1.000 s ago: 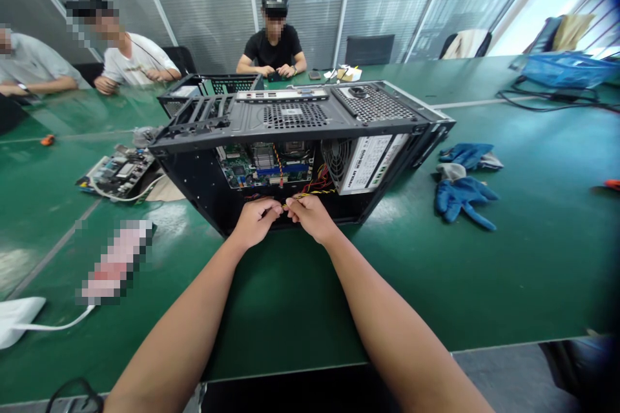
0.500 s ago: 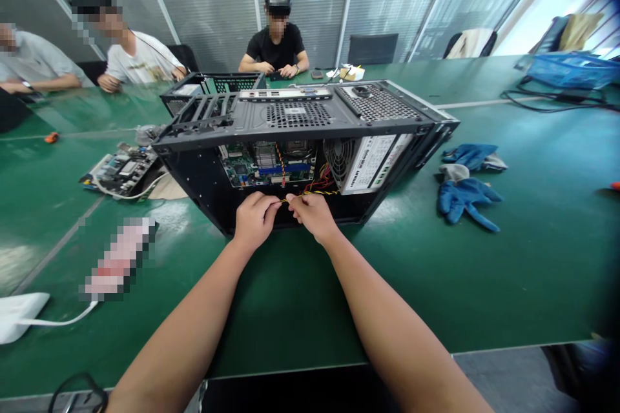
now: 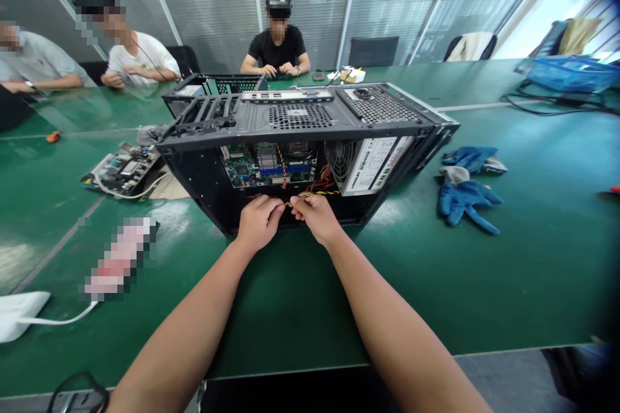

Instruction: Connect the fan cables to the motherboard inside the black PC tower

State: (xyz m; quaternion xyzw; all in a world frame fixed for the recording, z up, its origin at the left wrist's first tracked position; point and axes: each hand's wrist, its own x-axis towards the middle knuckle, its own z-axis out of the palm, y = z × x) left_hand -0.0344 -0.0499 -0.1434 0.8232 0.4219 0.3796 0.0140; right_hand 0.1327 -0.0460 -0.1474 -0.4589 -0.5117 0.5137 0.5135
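Note:
A black computer case (image 3: 194,187) stands on the green table with its open side facing me. Inside it show a green motherboard (image 3: 242,174) and a power supply (image 3: 375,164) with a fan grille. Twisted yellow-and-black power supply wires (image 3: 320,193) run from the power supply toward my fingers. My left hand (image 3: 259,221) pinches these wires at the front of the case opening. Close beside it, my right hand (image 3: 316,214) pinches the same wires, thumb against fingers. The ends of the wires are hidden by my hands.
Blue gloves (image 3: 467,200) lie right of the case. On the left are a loose circuit board assembly (image 3: 123,171), a blurred-out phone (image 3: 121,258) on a white cable, and a white block (image 3: 22,316). A second case (image 3: 232,84) stands behind. Several people sit across the table.
Both hands stay at the wires and have shifted only slightly. The view has moved a little. Across the table, the person in white has moved an arm.

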